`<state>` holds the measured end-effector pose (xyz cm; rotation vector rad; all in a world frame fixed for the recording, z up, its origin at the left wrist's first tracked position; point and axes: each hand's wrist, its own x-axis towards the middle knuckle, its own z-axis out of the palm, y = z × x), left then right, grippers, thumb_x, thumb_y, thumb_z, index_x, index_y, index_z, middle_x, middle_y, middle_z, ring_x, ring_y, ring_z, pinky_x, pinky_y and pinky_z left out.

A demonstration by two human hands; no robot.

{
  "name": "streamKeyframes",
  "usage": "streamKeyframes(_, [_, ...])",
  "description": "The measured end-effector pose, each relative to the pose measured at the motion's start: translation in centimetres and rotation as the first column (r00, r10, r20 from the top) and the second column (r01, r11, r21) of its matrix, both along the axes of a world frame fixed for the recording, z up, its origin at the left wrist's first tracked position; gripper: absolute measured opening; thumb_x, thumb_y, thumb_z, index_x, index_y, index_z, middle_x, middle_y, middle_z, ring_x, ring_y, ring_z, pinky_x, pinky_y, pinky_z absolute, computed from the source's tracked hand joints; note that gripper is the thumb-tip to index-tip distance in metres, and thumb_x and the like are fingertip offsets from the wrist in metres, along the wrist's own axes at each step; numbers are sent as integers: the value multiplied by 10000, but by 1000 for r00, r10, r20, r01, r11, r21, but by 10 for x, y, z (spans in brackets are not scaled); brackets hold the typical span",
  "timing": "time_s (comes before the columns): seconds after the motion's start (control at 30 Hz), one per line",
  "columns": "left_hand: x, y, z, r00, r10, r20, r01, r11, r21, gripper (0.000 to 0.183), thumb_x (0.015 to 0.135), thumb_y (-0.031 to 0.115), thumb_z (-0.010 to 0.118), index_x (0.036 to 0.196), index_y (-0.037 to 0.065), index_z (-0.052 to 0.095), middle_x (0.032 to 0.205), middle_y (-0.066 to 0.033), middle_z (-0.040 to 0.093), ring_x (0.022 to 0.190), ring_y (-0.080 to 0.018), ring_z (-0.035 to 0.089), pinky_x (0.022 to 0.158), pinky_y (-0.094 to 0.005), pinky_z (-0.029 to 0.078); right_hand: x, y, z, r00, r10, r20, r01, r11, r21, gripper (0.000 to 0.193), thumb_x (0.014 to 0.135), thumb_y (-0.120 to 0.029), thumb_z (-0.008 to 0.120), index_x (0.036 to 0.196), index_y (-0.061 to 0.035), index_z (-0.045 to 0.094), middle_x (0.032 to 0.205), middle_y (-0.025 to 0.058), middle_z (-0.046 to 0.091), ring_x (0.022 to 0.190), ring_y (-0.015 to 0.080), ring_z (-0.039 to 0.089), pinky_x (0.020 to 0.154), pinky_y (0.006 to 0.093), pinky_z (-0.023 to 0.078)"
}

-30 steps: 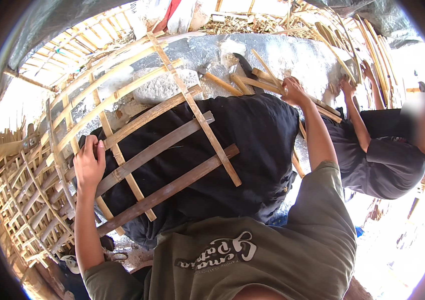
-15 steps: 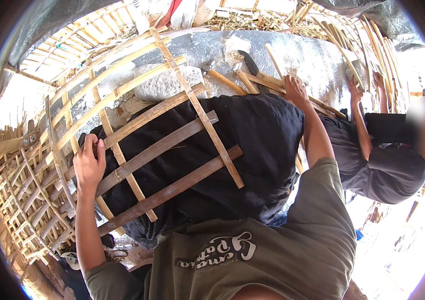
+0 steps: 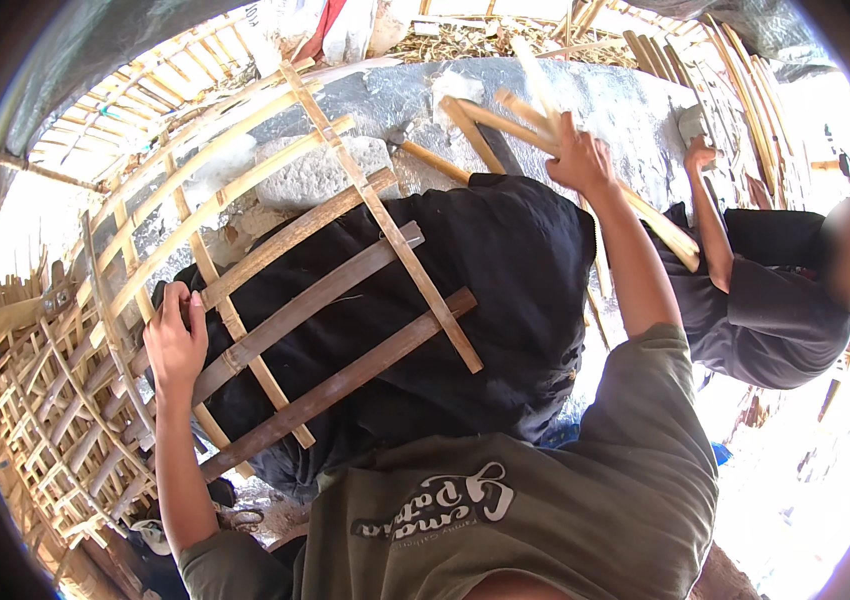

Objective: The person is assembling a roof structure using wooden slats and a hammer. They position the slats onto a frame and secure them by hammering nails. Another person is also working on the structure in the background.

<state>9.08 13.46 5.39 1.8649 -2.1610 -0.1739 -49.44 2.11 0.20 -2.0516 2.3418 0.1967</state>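
Note:
A bamboo lattice [image 3: 290, 240] of crossed flat strips lies over the black cloth [image 3: 375, 340] on my lap. My left hand [image 3: 176, 340] has its fingers curled round the lattice at its left side. My right hand [image 3: 582, 160] grips several loose bamboo strips [image 3: 657, 215], raised over the far right of my lap. Their ends stick out on both sides of the fist, and some are smeared by motion. Left of that hand, a hammer [image 3: 437, 163] lies with its handle towards me. A dark flat tool [image 3: 501, 150] is partly hidden behind the strips.
A pale rough block [image 3: 315, 170] rests on the silvery sheet [image 3: 395, 90] beyond the lattice. Woven bamboo panels [image 3: 55, 420] stand at the left. Another person [image 3: 765, 260] sits at the right, one hand near upright bamboo strips [image 3: 770, 130].
My right hand has closed round bamboo strips and lifted them off the pile, moving slightly left. The left hand stays on the lattice. The other person's hands have shifted.

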Motion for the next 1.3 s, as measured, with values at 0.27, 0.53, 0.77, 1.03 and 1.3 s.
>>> streamKeyframes(0.27, [1,1,-1,1000,11,16,-11,1000,3,100,982,148,555,1027,61,532,810,-182,611,740,-443,617,641,-484,494,13,10,21,967,-166,194,151,984,92,710,713,-193,669,1301,79,379,1041,319,664,1013,469,651,897,517,518])
streamKeyframes(0.53, [-4,-2,0,998,-61,12,62,994,-94,92,973,135,567,971,61,512,718,-165,591,638,-412,608,569,-483,474,-50,71,-112,551,-426,718,289,904,314,578,971,-444,545,1222,75,492,1074,222,659,1032,288,600,921,395,476])
streamKeyframes(0.77, [-4,-1,1,997,-65,38,68,993,-92,85,969,126,561,986,56,514,740,-175,598,663,-425,611,581,-494,476,-37,107,-129,631,-308,712,194,951,239,536,986,-417,530,1221,63,498,1063,204,655,1017,266,590,912,382,474])
streamKeyframes(1.03, [4,0,-5,1000,-5,-5,5,1000,0,107,986,147,544,1052,65,531,870,-205,624,789,-473,613,666,-509,483,-36,117,-129,658,-264,706,171,964,202,487,1003,-386,512,1220,50,505,1051,182,650,1000,241,579,902,368,471])
streamKeyframes(1.3, [-2,-1,-2,998,-57,26,59,994,-87,86,966,115,558,1005,45,525,785,-188,613,705,-439,615,616,-494,487,-36,120,-128,661,-247,709,169,969,179,441,1019,-355,494,1219,37,512,1038,161,645,982,216,569,892,354,468])
